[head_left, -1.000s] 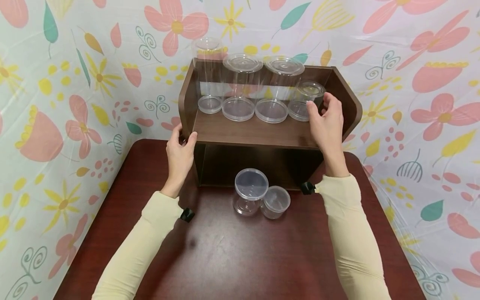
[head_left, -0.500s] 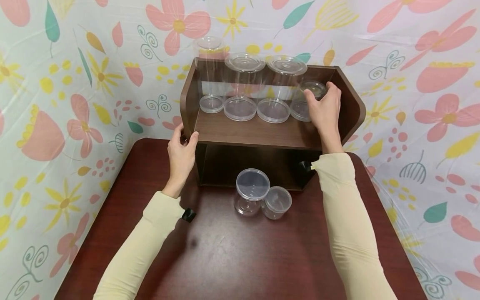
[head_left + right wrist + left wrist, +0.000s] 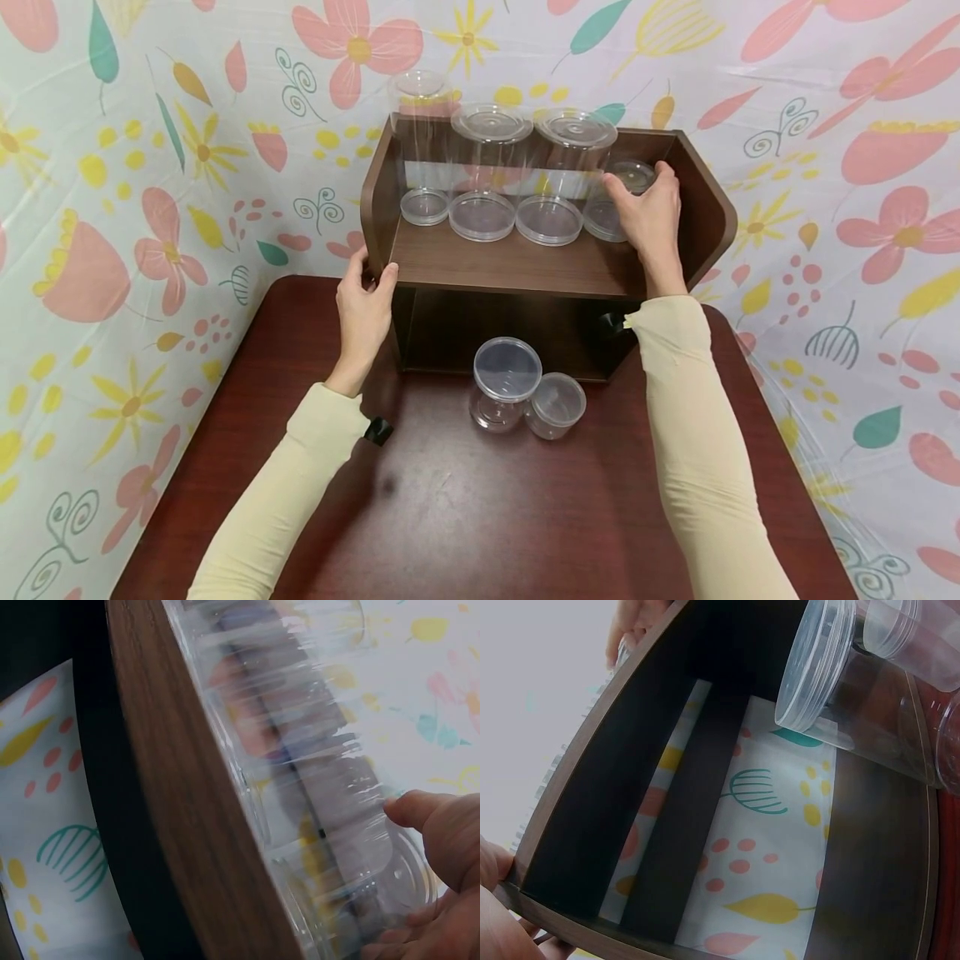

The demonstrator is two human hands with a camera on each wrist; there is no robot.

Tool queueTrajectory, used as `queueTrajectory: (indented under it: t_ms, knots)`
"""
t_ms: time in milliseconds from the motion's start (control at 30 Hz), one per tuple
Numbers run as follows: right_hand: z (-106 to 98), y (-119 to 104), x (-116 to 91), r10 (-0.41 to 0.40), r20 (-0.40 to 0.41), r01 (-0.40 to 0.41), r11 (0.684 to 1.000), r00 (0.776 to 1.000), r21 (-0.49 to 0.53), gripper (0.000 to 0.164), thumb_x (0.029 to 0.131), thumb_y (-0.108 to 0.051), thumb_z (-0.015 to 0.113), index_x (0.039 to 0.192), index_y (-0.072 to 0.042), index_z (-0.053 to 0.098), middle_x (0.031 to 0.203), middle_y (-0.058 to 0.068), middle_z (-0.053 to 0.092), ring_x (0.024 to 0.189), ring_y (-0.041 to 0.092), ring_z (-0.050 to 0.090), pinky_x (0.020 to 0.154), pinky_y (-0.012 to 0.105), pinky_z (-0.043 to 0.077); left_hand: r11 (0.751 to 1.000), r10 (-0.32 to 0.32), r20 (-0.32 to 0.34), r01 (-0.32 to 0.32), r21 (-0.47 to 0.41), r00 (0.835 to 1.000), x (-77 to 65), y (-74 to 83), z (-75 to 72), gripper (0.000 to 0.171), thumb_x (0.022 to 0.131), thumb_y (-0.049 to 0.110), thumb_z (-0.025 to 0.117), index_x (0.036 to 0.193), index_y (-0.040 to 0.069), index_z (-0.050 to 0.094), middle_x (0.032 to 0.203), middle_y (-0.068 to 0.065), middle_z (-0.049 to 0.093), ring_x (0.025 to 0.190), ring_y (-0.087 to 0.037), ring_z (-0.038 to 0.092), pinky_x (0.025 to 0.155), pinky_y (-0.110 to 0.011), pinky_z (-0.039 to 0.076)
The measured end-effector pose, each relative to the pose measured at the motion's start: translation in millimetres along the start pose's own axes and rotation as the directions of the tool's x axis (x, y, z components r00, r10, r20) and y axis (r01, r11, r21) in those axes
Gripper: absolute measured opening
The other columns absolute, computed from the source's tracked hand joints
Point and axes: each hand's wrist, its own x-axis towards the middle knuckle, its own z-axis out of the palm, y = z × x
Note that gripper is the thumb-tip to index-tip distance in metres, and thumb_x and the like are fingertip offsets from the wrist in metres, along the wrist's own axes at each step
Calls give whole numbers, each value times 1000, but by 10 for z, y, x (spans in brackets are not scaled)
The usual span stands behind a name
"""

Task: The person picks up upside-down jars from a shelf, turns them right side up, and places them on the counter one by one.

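A dark brown wooden shelf (image 3: 480,265) stands on the table, bearing a row of clear lidded jars. My left hand (image 3: 363,312) grips the front edge of its left side panel, fingers behind and thumb in front. At the right end of the row, my right hand (image 3: 651,221) holds the shortest jar (image 3: 600,218) near its top, thumb on the left and fingers on the right. The right wrist view shows the thumb against this clear jar (image 3: 405,866). To its left stand two wide jars (image 3: 573,167) (image 3: 489,167) and one tall narrow jar (image 3: 422,150).
In front of the lower compartment, a larger clear jar (image 3: 497,412) and a small one (image 3: 555,404), both with translucent lids, stand close together on the reddish-brown table (image 3: 480,517). Flower-patterned cloth (image 3: 187,150) hangs behind and at the sides.
My right hand has moved forward and up from beside the short jar and taken hold of it near the top. The left hand has stayed on the side panel.
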Motion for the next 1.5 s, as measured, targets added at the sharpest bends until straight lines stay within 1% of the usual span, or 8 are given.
queueTrajectory:
  t_ms: [167,500,633,900,1067,1267,1333,1500]
  knots:
    - [3,14,3,6,9,-6,1000,1000,12,96,91,-50,68,160,2,26,160,22,35,148,28,34,121,30,22,1000,-5,-4,5,4,1000,-5,13,0,39,98,9,68,136,0,62,118,-18,68,102,-15,61,94,-26,49]
    - [-23,47,-5,-33,9,34,999,999,-9,95,89,-44,71,158,5,28,158,25,37,147,31,35,122,32,24,1000,-5,5,5,9,1000,-13,26,-7,39,99,11,68,136,1,62,119,-18,67,104,-17,61,94,-26,49]
    - [-24,52,-4,-50,-4,50,999,999,-13,93,88,-42,73,157,5,32,156,25,41,145,33,37,121,34,26,1000,-3,7,3,4,1000,-12,34,-6,39,99,11,68,136,0,62,120,-19,67,105,-18,61,95,-28,49]
    - [-42,58,-47,-66,-33,65,997,997,-27,91,87,-45,76,155,3,38,150,24,48,142,34,42,120,36,29,1000,-15,10,15,11,1000,-23,40,-5,40,99,11,68,137,0,61,121,-19,66,107,-21,61,96,-30,49]
    - [-89,22,-144,-93,-56,90,995,994,-46,87,86,-46,78,149,4,46,141,26,54,137,38,46,118,42,31,1000,-10,4,10,11,1000,-19,34,-3,40,99,10,68,137,0,61,122,-19,66,108,-22,62,97,-31,50]
    - [-207,-37,-375,-85,-66,82,996,994,-45,93,86,-51,75,155,2,40,153,23,46,146,34,38,122,39,24,1000,-12,5,12,6,1000,-25,33,3,39,100,11,67,137,0,61,124,-19,66,110,-23,62,99,-34,50]
    - [-247,-55,-457,-91,-71,88,995,993,-35,92,86,-51,74,155,1,40,154,21,46,146,32,38,122,38,23,1000,-13,4,13,-1,1000,-26,30,2,39,99,11,68,136,-1,61,122,-18,66,108,-22,62,99,-34,50]
    - [-337,-87,-643,-110,-102,112,994,989,8,88,86,-49,73,154,-2,44,154,17,48,144,28,42,121,37,24,1000,-12,3,12,1,1000,-21,38,2,38,99,9,68,135,-1,62,121,-19,67,107,-21,62,97,-31,50]
